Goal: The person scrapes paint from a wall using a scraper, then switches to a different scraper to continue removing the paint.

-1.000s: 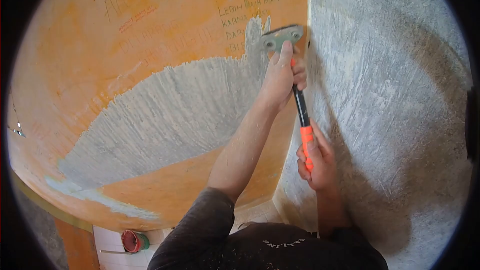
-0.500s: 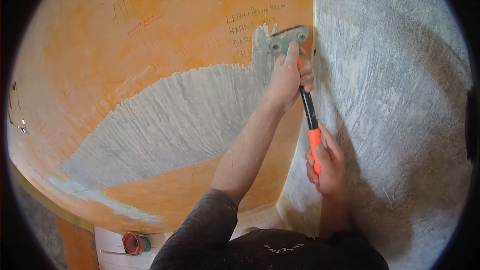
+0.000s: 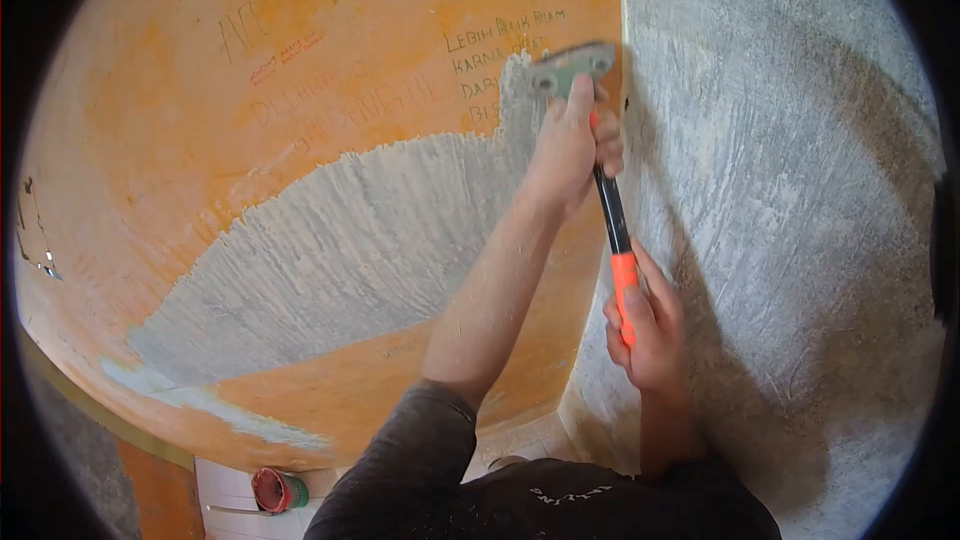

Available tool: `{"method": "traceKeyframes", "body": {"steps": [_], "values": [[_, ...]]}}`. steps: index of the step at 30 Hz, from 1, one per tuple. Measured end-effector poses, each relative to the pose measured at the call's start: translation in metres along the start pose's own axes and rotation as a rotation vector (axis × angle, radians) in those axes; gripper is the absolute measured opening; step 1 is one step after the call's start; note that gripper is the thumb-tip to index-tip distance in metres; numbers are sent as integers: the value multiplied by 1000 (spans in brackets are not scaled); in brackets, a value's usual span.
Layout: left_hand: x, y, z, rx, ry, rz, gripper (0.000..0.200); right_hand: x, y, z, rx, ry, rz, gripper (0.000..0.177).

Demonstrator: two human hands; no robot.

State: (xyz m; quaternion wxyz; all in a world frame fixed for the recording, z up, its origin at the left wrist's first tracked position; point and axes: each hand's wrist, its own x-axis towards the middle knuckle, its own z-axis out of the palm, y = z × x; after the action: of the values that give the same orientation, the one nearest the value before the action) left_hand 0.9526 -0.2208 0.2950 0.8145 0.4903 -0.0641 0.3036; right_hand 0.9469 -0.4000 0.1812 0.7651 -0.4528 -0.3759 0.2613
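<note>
A long-handled scraper (image 3: 613,212) with a wide metal head (image 3: 572,68) lies against the orange wall (image 3: 330,60), near the corner. My left hand (image 3: 568,148) is closed around the upper handle just below the head, its thumb stretched up onto the plate. Lower down, my right hand (image 3: 652,332) grips the orange end of the handle. Below and left of the head spreads a grey scraped patch (image 3: 340,250) with a ragged upper edge. A narrow grey strip reaches up from it beside the handwritten words.
A rough grey wall (image 3: 790,190) meets the orange wall at the corner on the right. At the bottom left, a red and green bucket (image 3: 278,490) stands on the tiled floor (image 3: 225,515), with a stick beside it. Wires (image 3: 45,250) hang at the far left.
The view has shifted slightly. Both hands and the scraper appear a little further left and up in the frame, with the same hold on the handle.
</note>
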Motion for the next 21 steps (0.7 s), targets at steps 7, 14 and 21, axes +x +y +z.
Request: {"method": "traceKeyframes", "body": {"steps": [7, 14, 21], "values": [[4, -3, -1, -1, -14, 23, 29, -4, -8, 3, -23, 37, 80, 51], [1, -2, -7, 10, -27, -26, 34, -9, 3, 4, -14, 18, 41, 52], [-6, -7, -1, -20, 2, -15, 32, -16, -11, 7, -16, 14, 53, 50]]}}
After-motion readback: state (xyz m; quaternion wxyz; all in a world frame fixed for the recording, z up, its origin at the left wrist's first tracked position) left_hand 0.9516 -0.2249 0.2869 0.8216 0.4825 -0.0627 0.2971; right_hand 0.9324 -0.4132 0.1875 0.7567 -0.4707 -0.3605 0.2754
